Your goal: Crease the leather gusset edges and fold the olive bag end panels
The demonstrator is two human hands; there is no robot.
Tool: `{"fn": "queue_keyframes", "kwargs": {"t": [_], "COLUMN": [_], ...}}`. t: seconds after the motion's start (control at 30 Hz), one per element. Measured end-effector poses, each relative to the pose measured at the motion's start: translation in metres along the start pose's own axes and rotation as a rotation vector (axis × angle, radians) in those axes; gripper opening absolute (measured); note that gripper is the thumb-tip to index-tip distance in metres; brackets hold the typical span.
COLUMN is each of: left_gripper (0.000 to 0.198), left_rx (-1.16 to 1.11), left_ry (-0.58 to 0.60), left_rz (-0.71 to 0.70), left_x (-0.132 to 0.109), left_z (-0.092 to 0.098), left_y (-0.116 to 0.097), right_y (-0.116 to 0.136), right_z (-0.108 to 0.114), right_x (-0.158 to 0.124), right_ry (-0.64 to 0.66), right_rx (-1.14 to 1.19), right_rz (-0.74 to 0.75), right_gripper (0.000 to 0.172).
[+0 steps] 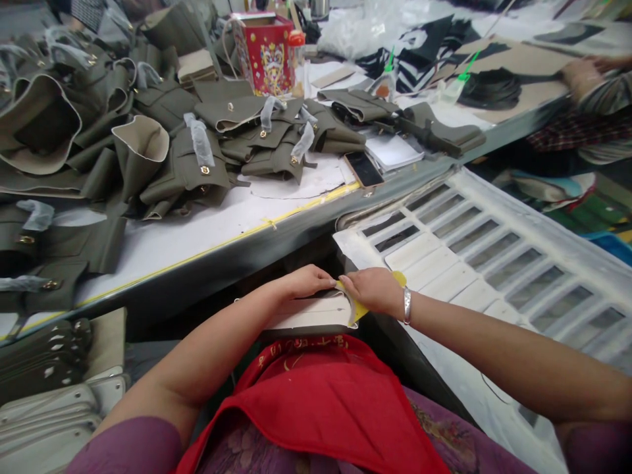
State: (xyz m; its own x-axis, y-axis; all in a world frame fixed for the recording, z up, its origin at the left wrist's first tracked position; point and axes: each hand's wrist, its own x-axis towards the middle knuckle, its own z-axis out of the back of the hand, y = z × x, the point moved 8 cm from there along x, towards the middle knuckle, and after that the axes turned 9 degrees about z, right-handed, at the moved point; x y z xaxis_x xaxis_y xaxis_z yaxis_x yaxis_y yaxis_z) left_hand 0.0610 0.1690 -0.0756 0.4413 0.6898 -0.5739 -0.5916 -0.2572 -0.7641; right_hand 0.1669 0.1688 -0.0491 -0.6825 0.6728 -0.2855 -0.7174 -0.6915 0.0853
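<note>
Against the front of my red apron lies a bag piece (316,312), with its cream inner side up and a dark olive edge along the bottom. My left hand (307,282) is closed at its far edge, thumb and fingers pinched together near the right corner. My right hand (374,289) is wrapped round a flat yellow tool (361,312), whose rounded end sticks out behind the palm. The tool's curved edge touches the bag piece's right end. My fingertips nearly meet there, and they hide part of the corner.
Olive bags (192,155) crowd the table beyond a yellow-marked edge. A phone (364,169) lies near that edge. At right stands a slatted white rack (464,243) with cream pieces; lower left, stacked panels (47,411). Another person's hand (582,76) is at far right.
</note>
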Motion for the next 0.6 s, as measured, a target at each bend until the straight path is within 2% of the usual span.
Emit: {"fn": "queue_keyframes", "kwargs": {"t": [0.27,0.47,0.6], "left_gripper": [0.044,0.044,0.039], "left_rx": [0.036,0.051,0.170], "left_ry": [0.031,0.026,-0.008], "left_rz": [0.002,-0.038,-0.049], "left_x": [-0.012,-0.018,-0.027], "left_z": [0.002,0.006,0.013], "left_y": [0.006,0.021,0.027], "right_y": [0.012,0.023,0.036], "right_z": [0.003,0.007,0.012], "right_x": [0.014,0.032,0.047], "right_ry": [0.009,0.051,0.069], "right_rx": [-0.028,-0.058,-0.074], "right_rz": [0.138,0.255,0.323], "right_gripper": [0.054,0.054,0.054]}}
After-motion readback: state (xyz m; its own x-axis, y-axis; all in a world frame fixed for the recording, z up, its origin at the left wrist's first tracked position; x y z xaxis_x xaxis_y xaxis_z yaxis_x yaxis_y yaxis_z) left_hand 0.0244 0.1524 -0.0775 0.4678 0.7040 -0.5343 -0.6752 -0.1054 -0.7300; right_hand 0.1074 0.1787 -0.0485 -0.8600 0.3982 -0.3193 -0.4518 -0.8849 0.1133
